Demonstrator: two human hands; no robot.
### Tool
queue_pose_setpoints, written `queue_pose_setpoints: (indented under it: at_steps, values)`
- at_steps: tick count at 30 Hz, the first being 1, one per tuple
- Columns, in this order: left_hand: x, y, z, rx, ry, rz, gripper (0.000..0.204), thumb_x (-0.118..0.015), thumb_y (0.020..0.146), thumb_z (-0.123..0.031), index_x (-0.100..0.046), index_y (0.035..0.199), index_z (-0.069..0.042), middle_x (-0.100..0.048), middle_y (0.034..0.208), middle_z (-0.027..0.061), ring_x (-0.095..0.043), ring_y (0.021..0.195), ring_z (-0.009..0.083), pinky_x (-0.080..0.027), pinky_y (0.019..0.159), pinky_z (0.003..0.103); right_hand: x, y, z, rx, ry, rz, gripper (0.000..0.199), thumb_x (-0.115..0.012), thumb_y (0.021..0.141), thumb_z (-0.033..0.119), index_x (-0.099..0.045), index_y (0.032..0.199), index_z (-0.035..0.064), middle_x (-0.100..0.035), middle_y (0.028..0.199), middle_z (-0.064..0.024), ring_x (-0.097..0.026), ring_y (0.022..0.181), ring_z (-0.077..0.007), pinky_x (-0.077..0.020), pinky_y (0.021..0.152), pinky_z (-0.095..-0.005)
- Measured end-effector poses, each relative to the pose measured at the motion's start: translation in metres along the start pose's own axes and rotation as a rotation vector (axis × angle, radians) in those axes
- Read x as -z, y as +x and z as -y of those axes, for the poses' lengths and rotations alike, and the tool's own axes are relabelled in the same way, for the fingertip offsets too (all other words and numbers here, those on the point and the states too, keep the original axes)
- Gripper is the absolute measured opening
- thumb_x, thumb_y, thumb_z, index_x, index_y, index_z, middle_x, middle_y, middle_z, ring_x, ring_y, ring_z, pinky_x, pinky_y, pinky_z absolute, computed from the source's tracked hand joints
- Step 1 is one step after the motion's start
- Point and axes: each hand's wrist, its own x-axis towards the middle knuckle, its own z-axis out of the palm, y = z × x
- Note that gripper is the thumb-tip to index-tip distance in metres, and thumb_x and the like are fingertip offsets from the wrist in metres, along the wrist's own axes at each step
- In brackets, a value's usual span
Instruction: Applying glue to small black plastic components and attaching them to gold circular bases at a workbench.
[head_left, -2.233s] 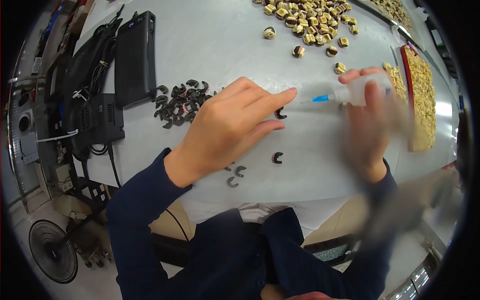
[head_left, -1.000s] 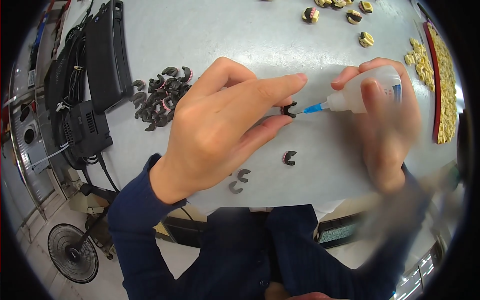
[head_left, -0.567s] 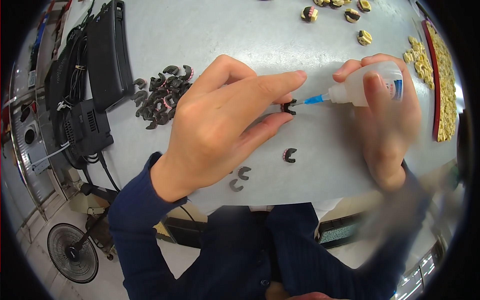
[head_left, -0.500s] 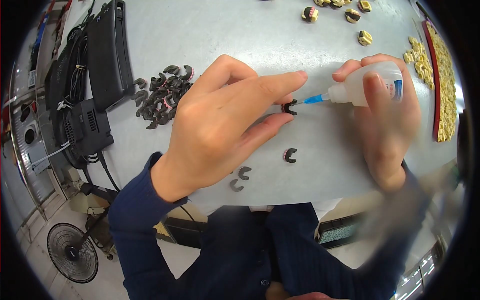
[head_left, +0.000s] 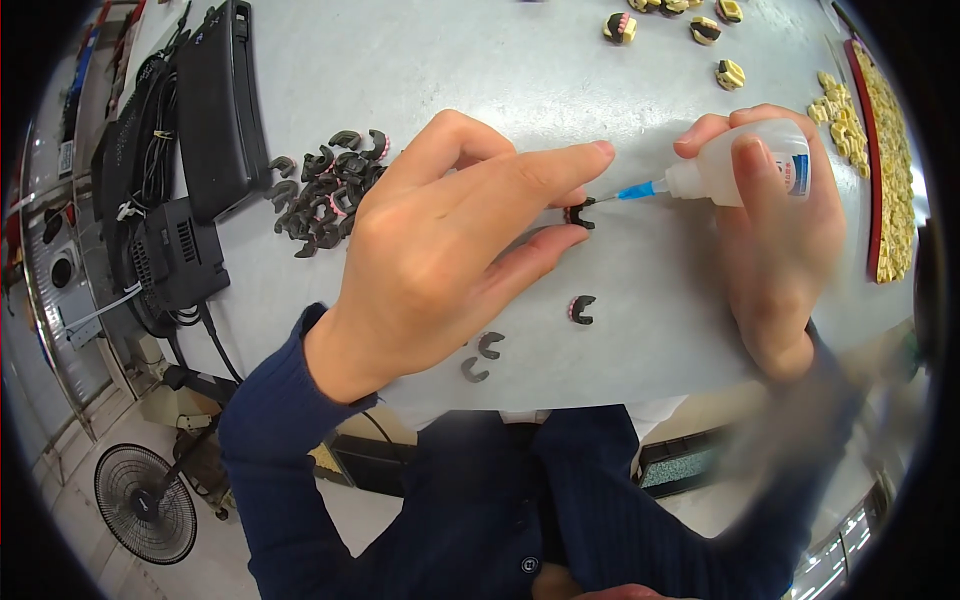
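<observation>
Between the thumb and fingers of my left hand (head_left: pixel 440 240) is a small black C-shaped piece (head_left: pixel 578 214) with a pink outer edge, partly hidden by the fingers. My right hand (head_left: pixel 775 240) is closed around a translucent white squeeze bottle (head_left: pixel 715 170) tipped sideways. Its blue needle tip (head_left: pixel 636 190) points left, the thin metal end at the upper part of the held piece. Nearer me lies another black and pink C-shaped piece (head_left: pixel 582 310). Two plain dark C-shaped pieces (head_left: pixel 490 345) rest below my left hand.
Left of my hand is a pile of dark C-shaped pieces (head_left: pixel 325 190), beside a black device (head_left: pixel 215 110) and adapter (head_left: pixel 190 250) with cables. Cream, black and pink assembled pieces (head_left: pixel 705 32) sit at the back. At the right, loose cream parts (head_left: pixel 840 120) lie by a red-edged tray (head_left: pixel 872 170).
The squeeze bottle in my right hand has shifted slightly right and away from me, its needle end drawing back a little along the held piece. My left hand has stayed nearly still.
</observation>
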Motion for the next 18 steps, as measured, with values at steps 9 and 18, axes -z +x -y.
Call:
queue_pose_setpoints:
  at_steps: [9, 18]
  values:
    - [0.052, 0.015, -0.009, 0.165, 0.195, 0.112, 0.033, -0.083, 0.061, -0.005, -0.07, 0.092, -0.002, -0.063, 0.092, 0.0051, -0.054, 0.073, 0.0182, -0.046, 0.066, 0.03, 0.003, -0.001, 0.003, 0.039, 0.061, -0.132, 0.028, -0.051, 0.099, 0.029, -0.05, 0.116, 0.0067, -0.061, 0.102, -0.0056, -0.052, 0.084, -0.0105, -0.0401, 0.074, -0.0212]
    - [0.056, 0.003, -0.008, 0.24, 0.275, 0.308, 0.023, -0.08, 0.06, 0.0, -0.066, 0.079, -0.003, -0.06, 0.08, 0.0043, -0.057, 0.074, 0.0198, -0.046, 0.062, 0.03, 0.007, -0.002, 0.005, 0.024, 0.008, -0.215, 0.029, -0.051, 0.099, 0.033, -0.05, 0.114, 0.0077, -0.06, 0.1, -0.004, -0.051, 0.075, -0.0057, -0.0383, 0.065, -0.0181]
